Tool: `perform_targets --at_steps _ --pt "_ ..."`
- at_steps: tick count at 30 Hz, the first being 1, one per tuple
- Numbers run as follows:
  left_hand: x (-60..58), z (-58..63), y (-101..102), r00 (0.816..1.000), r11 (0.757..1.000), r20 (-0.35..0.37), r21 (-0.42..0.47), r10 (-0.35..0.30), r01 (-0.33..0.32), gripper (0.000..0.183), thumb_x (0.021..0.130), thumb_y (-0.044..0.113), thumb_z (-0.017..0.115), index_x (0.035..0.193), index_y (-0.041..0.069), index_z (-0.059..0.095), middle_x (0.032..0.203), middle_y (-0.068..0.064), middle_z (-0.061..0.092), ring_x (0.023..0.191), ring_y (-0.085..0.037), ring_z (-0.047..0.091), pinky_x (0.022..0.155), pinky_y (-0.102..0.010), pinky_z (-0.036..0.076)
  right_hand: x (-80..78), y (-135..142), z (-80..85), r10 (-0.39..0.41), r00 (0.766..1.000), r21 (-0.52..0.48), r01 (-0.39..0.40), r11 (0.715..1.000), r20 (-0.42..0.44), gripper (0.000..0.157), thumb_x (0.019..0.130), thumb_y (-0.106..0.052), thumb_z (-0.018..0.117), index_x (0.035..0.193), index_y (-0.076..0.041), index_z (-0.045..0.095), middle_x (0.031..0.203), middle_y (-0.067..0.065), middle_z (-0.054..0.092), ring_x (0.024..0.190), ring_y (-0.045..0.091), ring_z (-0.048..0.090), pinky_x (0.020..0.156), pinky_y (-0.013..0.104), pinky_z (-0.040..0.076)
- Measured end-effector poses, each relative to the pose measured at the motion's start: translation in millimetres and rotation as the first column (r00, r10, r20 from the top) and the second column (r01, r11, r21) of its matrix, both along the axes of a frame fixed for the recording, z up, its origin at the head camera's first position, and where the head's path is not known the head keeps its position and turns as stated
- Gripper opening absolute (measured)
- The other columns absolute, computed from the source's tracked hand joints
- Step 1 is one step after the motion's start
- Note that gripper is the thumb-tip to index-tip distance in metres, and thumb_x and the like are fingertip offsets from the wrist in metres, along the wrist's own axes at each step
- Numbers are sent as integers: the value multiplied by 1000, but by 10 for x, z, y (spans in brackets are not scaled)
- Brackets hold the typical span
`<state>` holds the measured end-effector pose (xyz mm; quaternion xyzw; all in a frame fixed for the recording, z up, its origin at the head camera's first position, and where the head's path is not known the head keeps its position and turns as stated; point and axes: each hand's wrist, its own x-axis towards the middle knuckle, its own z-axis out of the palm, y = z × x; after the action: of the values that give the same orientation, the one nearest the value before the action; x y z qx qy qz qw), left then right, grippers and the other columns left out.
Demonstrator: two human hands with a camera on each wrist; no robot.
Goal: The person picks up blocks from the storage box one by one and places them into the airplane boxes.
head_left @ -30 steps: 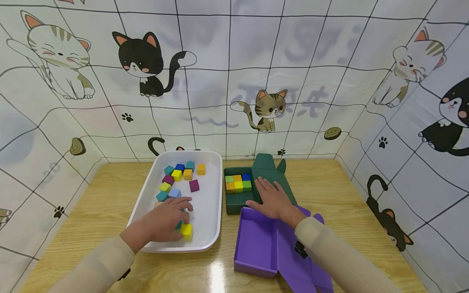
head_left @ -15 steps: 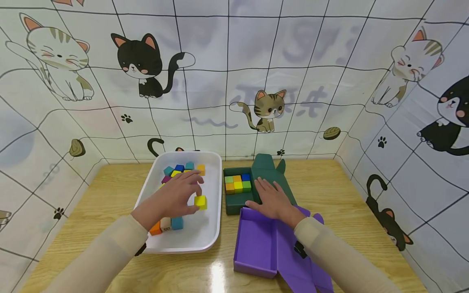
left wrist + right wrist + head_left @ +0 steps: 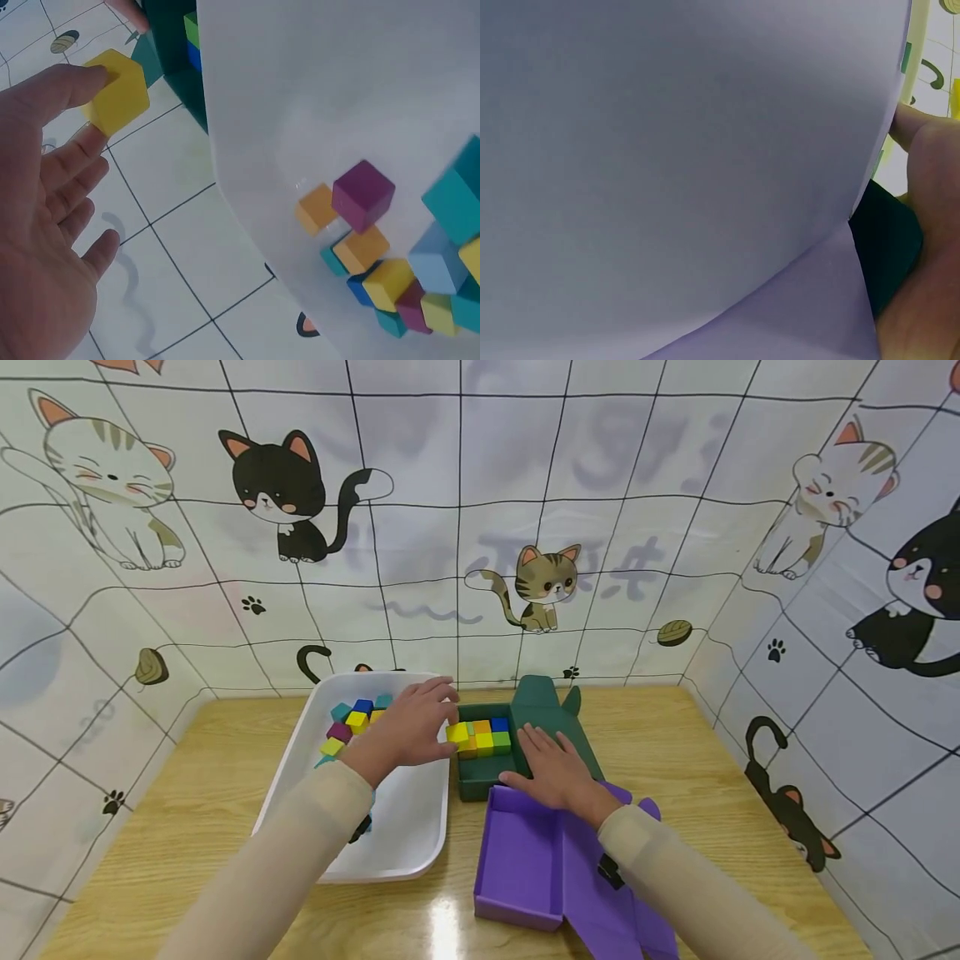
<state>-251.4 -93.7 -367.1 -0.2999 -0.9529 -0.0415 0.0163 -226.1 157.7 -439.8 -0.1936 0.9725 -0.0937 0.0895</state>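
My left hand pinches a yellow cube between thumb and fingertips, over the left edge of the dark green box. The left wrist view shows the same yellow cube gripped near the fingertips, the other fingers loosely bent. Inside the box, orange, yellow, green and blue cubes sit side by side in its back part; the front part shows bare floor. My right hand lies with fingers straight on the green box's right side, where its opened lid folds out.
A white tray at left holds several loose cubes, among them a purple cube; my left forearm hides part of it. An open purple box stands in front of the green one, its lid under my right forearm. A cat-print cloth rises behind the table.
My left hand took the yellow cube from the tray's front, lifted it and carried it right and away to the green box. The right hand stayed in place.
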Motion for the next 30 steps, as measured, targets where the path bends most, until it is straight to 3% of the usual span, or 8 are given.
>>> perform_targets --at_steps 15,30 --pt "-187 -330 335 996 995 90 -101 -6 15 35 85 37 73 112 16 73 131 1 56 141 -21 33 120 -44 29 -35 17 -6 -14 1000 6 14 1000 7 84 96 -61 43 155 -5 20 163 14 17 151 32 19 122 58 10" --pt "-301 -558 449 990 985 110 -155 91 -73 31 80 35 77 105 17 75 121 -1 59 124 -20 43 115 -42 35 -27 16 -10 -14 1000 4 14 1000 -2 84 96 -61 43 155 -5 22 163 15 19 151 32 21 122 58 12"
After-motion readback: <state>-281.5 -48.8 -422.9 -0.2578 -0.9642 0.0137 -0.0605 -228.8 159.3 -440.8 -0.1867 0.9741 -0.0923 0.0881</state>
